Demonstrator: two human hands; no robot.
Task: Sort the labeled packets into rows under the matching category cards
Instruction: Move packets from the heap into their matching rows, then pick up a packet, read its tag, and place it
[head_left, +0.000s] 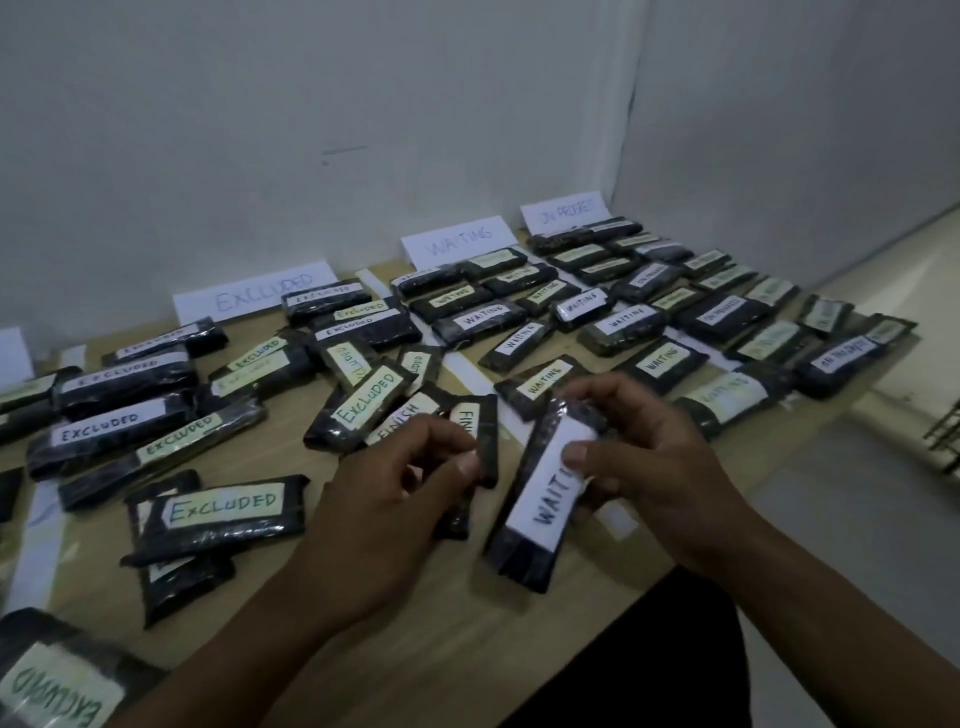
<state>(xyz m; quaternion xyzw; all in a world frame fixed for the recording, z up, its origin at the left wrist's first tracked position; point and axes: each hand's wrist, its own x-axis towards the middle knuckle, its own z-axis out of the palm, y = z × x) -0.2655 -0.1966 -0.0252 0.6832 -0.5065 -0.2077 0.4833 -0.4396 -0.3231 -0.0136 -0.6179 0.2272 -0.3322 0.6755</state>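
Observation:
My right hand (649, 457) grips a black packet labeled WAITING (540, 499), tilted above the table's near edge. My left hand (395, 493) pinches a black packet labeled FINISH (475, 431) by its long edge. Three white category cards lean on the wall: EXCLUDED (254, 299), WAITING (460, 241) and ON PROGRESS (566, 210). Rows of black packets lie below each card. A second FINISH packet (410, 415) lies just past my left fingers.
The wooden table (415, 613) fills the view, with several EXCLUDED packets (223, 512) scattered at the left and one at the bottom left corner (57, 686). Walls close off the back and right. The table's right edge (852, 410) drops to a pale floor.

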